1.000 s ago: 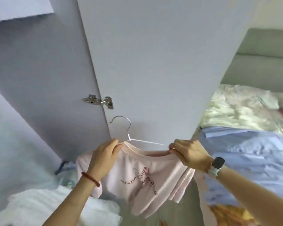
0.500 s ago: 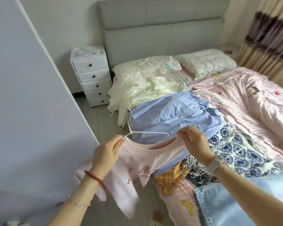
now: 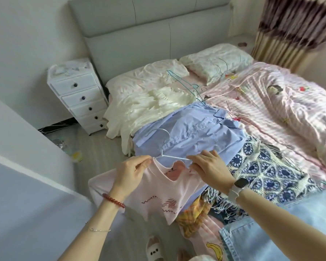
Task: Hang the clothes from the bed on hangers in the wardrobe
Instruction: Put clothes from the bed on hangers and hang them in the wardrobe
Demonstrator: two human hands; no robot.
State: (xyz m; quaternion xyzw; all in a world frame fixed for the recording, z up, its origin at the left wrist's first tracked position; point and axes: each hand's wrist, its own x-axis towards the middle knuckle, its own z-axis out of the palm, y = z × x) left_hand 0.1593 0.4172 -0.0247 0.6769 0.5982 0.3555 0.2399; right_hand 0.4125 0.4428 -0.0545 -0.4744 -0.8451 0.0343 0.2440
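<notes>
A pale pink T-shirt (image 3: 154,193) with a red print hangs in front of me, above the floor beside the bed. A white wire hanger (image 3: 165,147) sits in its neck, hook upward. My left hand (image 3: 132,172) pinches the shirt's left shoulder at the collar. On the other side, my right hand (image 3: 209,166) grips the right shoulder and the hanger's arm. On the bed lie a blue shirt (image 3: 192,132), a cream garment (image 3: 154,108), a blue-and-white patterned piece (image 3: 267,172) and light denim (image 3: 282,230).
A white wardrobe door (image 3: 26,178) stands at my left. A white drawer unit (image 3: 79,97) is by the headboard. Loose wire hangers (image 3: 188,87) lie near the pillows. Slippers (image 3: 154,249) and litter are on the grey floor. A striped curtain (image 3: 297,25) hangs far right.
My view has swung from the wardrobe door to the bed. Both hands have stayed on the pink T-shirt and hanger, and my right hand has moved closer to the collar.
</notes>
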